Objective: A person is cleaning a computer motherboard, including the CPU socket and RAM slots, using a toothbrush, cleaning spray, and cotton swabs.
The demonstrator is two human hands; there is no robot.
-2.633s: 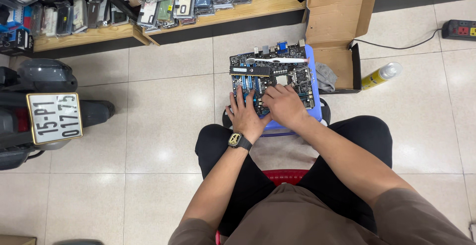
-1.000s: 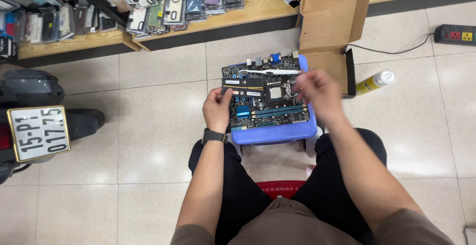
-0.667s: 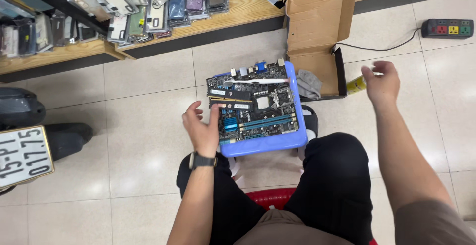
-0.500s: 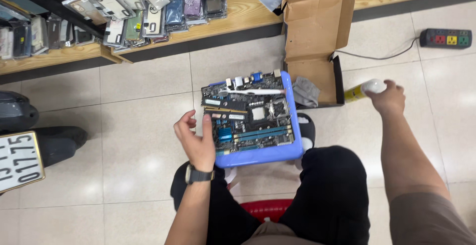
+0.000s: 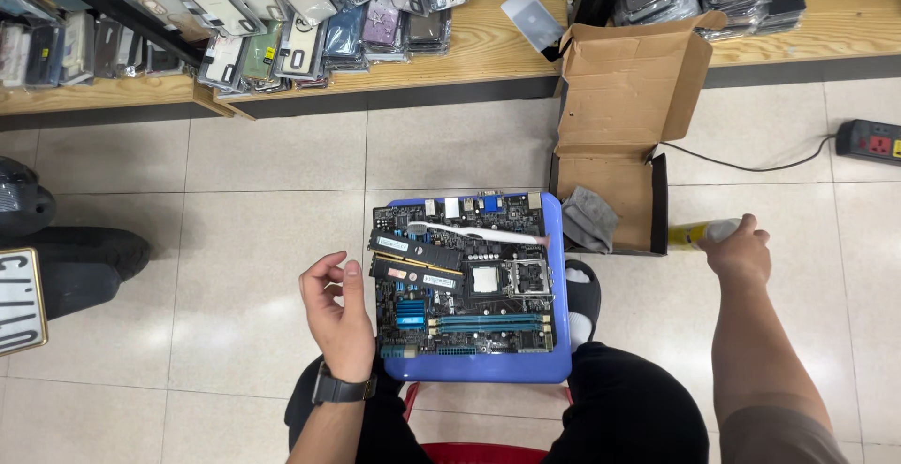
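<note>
Head view, looking straight down at a tiled floor [image 5: 235, 267]. Wooden shelf [image 5: 488, 51] runs along the top of the frame, stacked w/ phone cases [image 5: 310, 14] upper left and more packs upper right. Open cardboard box [image 5: 619, 136] sits right of centre, flaps up, a grey cloth [image 5: 589, 220] lying in its lower part. Power strip [image 5: 868, 140] at far right edge, cable trailing toward the box.

Centre of frame: blue plastic stool [image 5: 554, 351] w/ a motherboard [image 5: 465, 281] lying flat on top, filling nearly the whole seat. Two loose memory sticks [image 5: 418, 262] rest across the board's left half; a white toothbrush-like brush [image 5: 479, 233] lies across its upper part.

Left hand [image 5: 338, 309] hangs just beside the board's left edge, fingers loosely curled, palm open, holding nothing; watch on the wrist. Right hand [image 5: 741, 253] is out at centre right, closed around a yellow spray can [image 5: 699, 233] lying on the floor just beside the box.

Risks, as I judge: board is unsecured and overhangs nothing but sits on a small stool, so a knee bump could tip it. Loose sticks and brush could slide off. Spraying too close could wet the sockets or blow the sticks away.
</note>
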